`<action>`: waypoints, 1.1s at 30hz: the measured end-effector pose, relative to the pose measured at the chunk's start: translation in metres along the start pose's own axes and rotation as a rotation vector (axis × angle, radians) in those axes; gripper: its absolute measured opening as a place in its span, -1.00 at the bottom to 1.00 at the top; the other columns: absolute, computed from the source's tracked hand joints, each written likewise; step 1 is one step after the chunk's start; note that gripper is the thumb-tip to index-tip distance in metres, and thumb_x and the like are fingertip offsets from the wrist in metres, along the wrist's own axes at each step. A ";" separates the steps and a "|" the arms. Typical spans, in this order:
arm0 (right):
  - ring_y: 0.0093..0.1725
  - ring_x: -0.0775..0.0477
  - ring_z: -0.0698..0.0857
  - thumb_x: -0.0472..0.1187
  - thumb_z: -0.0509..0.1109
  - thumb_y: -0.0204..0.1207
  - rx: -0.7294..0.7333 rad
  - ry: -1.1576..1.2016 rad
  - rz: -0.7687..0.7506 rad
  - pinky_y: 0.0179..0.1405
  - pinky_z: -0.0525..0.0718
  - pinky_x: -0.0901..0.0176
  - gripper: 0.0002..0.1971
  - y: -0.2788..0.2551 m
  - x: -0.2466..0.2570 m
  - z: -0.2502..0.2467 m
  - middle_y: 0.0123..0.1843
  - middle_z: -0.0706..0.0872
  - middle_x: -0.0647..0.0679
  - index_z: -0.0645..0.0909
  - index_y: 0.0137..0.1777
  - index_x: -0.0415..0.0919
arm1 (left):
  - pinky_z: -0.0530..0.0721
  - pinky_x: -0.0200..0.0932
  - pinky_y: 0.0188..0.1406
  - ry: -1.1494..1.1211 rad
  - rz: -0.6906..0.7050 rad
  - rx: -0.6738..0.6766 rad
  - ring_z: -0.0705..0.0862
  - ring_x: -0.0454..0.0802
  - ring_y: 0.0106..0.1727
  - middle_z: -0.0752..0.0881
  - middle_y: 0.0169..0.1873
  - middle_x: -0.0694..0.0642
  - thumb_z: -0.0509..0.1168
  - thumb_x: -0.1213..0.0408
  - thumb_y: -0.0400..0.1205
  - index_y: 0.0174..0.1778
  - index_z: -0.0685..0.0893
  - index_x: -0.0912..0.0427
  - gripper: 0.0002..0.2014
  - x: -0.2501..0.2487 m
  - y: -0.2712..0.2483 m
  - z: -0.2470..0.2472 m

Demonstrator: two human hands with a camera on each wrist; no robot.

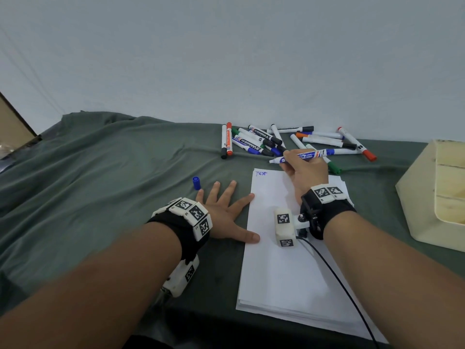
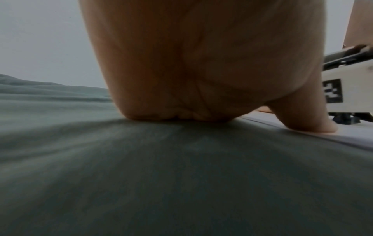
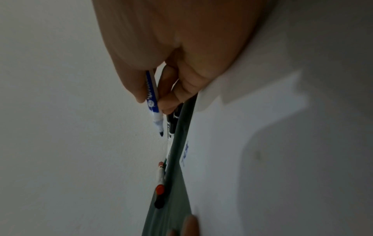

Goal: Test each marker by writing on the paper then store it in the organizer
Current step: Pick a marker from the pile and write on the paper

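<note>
My right hand (image 1: pixel 302 167) grips an uncapped blue marker (image 1: pixel 305 155) above the top edge of the white paper stack (image 1: pixel 281 268); its tip (image 3: pixel 160 134) points left, lifted off the sheet. Blue writing (image 1: pixel 261 173) sits in the paper's top left corner. My left hand (image 1: pixel 226 210) lies flat with fingers spread on the green cloth, index fingertip and thumb (image 2: pixel 315 126) touching the paper's left edge. The marker's blue cap (image 1: pixel 196 183) lies on the cloth just past my left fingers. The cream organizer (image 1: pixel 437 192) stands at the right.
A pile of several capped markers (image 1: pixel 289 141) lies behind the paper by the wall, with red, black, blue and green caps. A black cable (image 1: pixel 337 278) from my right wrist camera crosses the paper. Green cloth (image 1: pixel 100 185) covers the table, wrinkled at the left.
</note>
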State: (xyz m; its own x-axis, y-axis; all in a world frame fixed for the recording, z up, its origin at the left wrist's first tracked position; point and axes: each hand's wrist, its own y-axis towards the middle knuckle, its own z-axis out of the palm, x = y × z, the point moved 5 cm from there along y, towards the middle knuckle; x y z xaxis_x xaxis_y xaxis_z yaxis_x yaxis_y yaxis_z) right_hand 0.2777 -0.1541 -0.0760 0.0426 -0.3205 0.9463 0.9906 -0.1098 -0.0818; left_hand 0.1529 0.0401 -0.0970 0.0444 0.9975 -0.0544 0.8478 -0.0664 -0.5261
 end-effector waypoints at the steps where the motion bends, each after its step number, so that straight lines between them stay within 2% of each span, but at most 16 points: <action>1: -0.22 -0.06 0.85 -0.39 0.60 0.49 0.011 0.036 0.008 -0.03 0.83 0.11 -0.86 -0.003 0.001 -0.001 -0.30 0.84 -0.14 0.79 -0.27 -0.23 | -0.42 0.44 0.53 -0.001 -0.001 0.002 -0.53 0.19 0.63 -0.55 0.61 -0.14 0.04 -0.77 0.11 0.48 -0.43 -0.60 0.12 0.000 0.001 0.000; 4: -0.23 -0.08 0.82 -0.35 0.62 0.49 0.080 0.050 0.044 -0.05 0.83 0.11 -0.93 -0.019 0.002 -0.003 -0.26 0.83 -0.18 0.79 -0.18 -0.25 | -0.42 0.44 0.54 0.003 -0.003 0.004 -0.53 0.19 0.63 -0.55 0.61 -0.13 0.03 -0.77 0.11 0.48 -0.43 -0.60 0.11 0.001 0.001 0.000; 7: -0.31 0.00 0.76 -0.29 0.65 0.47 0.126 0.059 0.115 -0.20 0.79 0.21 -0.89 -0.036 -0.004 -0.008 -0.26 0.82 -0.13 0.78 -0.09 -0.22 | -0.41 0.44 0.54 0.010 -0.005 -0.001 -0.52 0.20 0.64 -0.55 0.61 -0.12 0.04 -0.77 0.12 0.49 -0.42 -0.59 0.11 0.001 0.000 -0.001; 9: -0.38 0.05 0.69 -0.27 0.65 0.47 0.126 0.043 0.128 -0.32 0.71 0.27 -0.90 -0.043 -0.007 -0.014 -0.32 0.77 -0.10 0.78 -0.08 -0.20 | -0.40 0.44 0.55 0.016 -0.006 0.001 -0.51 0.20 0.64 -0.55 0.61 -0.12 0.04 -0.76 0.15 0.50 -0.42 -0.58 0.10 0.000 -0.001 -0.001; 12: -0.45 0.03 0.57 -0.34 0.61 0.50 0.130 0.081 0.125 -0.44 0.59 0.26 -0.92 -0.047 -0.008 -0.020 -0.39 0.67 -0.11 0.76 -0.13 -0.21 | -0.39 0.45 0.56 0.019 -0.002 0.006 -0.51 0.20 0.64 -0.54 0.62 -0.10 0.07 -0.73 0.21 0.52 -0.41 -0.55 0.08 -0.001 -0.003 -0.003; 15: -0.48 -0.02 0.63 -0.31 0.55 0.57 0.159 0.115 0.162 -0.48 0.62 0.23 -0.95 -0.048 -0.008 -0.019 -0.40 0.67 -0.15 0.76 -0.12 -0.27 | -0.33 0.43 0.59 0.024 0.010 -0.015 -0.46 0.20 0.66 -0.49 0.65 -0.07 0.09 -0.68 0.29 0.57 -0.37 -0.51 0.05 -0.003 -0.009 -0.004; 18: -0.49 -0.09 0.72 -0.29 0.42 0.64 0.164 0.141 0.201 -0.50 0.66 0.22 -0.84 -0.048 -0.009 -0.016 -0.40 0.71 -0.16 0.80 -0.12 -0.31 | -0.13 0.35 0.63 0.032 0.054 -0.158 -0.22 0.18 0.72 -0.24 0.72 -0.05 0.10 -0.63 0.36 0.64 -0.15 -0.47 -0.04 -0.005 -0.016 -0.011; 21: -0.46 -0.11 0.74 -0.37 0.43 0.62 0.198 0.121 0.171 -0.48 0.69 0.21 -0.90 -0.048 -0.009 -0.016 -0.31 0.77 -0.27 0.79 -0.04 -0.30 | 0.11 0.26 0.56 -0.008 0.090 -0.485 0.08 0.14 0.64 0.14 0.66 -0.07 0.17 -0.50 0.46 0.56 0.27 -0.42 -0.28 0.000 -0.026 -0.034; 23: -0.47 -0.12 0.70 -0.41 0.42 0.62 0.226 0.092 0.137 -0.48 0.67 0.19 -0.92 -0.049 -0.008 -0.017 -0.25 0.79 -0.35 0.73 0.00 -0.26 | 0.21 0.18 0.52 -0.076 0.009 -0.670 0.20 0.13 0.56 0.31 0.55 -0.07 0.27 -0.37 0.50 0.42 0.48 -0.40 -0.46 0.016 -0.030 -0.048; 24: -0.47 -0.13 0.68 -0.41 0.44 0.61 0.239 0.079 0.118 -0.48 0.65 0.18 -0.91 -0.050 -0.008 -0.018 -0.22 0.79 -0.39 0.72 -0.04 -0.23 | 0.25 0.15 0.51 -0.102 -0.059 -0.718 0.25 0.13 0.53 0.37 0.51 -0.06 0.32 -0.30 0.51 0.36 0.54 -0.40 -0.53 0.028 -0.030 -0.052; 25: -0.47 -0.14 0.67 -0.41 0.46 0.59 0.250 0.066 0.100 -0.48 0.64 0.16 -0.91 -0.050 -0.007 -0.018 -0.19 0.80 -0.42 0.72 -0.08 -0.23 | 0.29 0.11 0.50 -0.110 -0.126 -0.736 0.31 0.12 0.50 0.41 0.47 -0.03 0.35 -0.23 0.52 0.32 0.59 -0.39 -0.58 0.041 -0.028 -0.055; 27: -0.45 -0.15 0.67 -0.41 0.51 0.56 0.260 0.036 0.076 -0.45 0.63 0.15 -0.93 -0.051 -0.007 -0.017 -0.14 0.81 -0.45 0.73 -0.08 -0.25 | 0.39 0.05 0.47 -0.145 -0.206 -0.686 0.43 0.13 0.44 0.49 0.39 0.07 0.38 -0.08 0.58 0.31 0.65 -0.29 -0.65 0.064 -0.022 -0.056; 30: -0.43 -0.16 0.67 -0.40 0.55 0.53 0.256 0.023 0.068 -0.43 0.63 0.14 -0.91 -0.052 -0.007 -0.018 -0.10 0.82 -0.45 0.74 -0.01 -0.31 | 0.55 -0.01 0.35 -0.227 -0.225 -0.565 0.61 0.15 0.31 0.68 0.26 0.16 0.38 0.15 0.63 0.27 0.74 -0.08 -0.72 0.083 -0.013 -0.056; 33: -0.42 -0.16 0.68 -0.40 0.57 0.52 0.259 0.023 0.066 -0.41 0.63 0.14 -0.88 -0.051 -0.008 -0.018 -0.09 0.82 -0.45 0.75 0.02 -0.34 | 0.61 -0.08 0.16 -0.318 -0.227 -0.613 0.68 0.11 0.17 0.77 0.09 0.12 0.40 0.15 0.61 0.11 0.79 0.02 -0.81 0.083 -0.011 -0.063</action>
State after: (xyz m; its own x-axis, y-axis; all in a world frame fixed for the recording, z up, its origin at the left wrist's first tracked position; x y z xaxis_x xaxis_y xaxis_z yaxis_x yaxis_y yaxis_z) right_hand 0.2241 -0.1626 -0.0846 0.1079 -0.3402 0.9341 0.9861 0.1557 -0.0573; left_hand 0.1810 0.1249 -0.0424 -0.2444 0.9241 -0.2938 0.9658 0.2591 0.0115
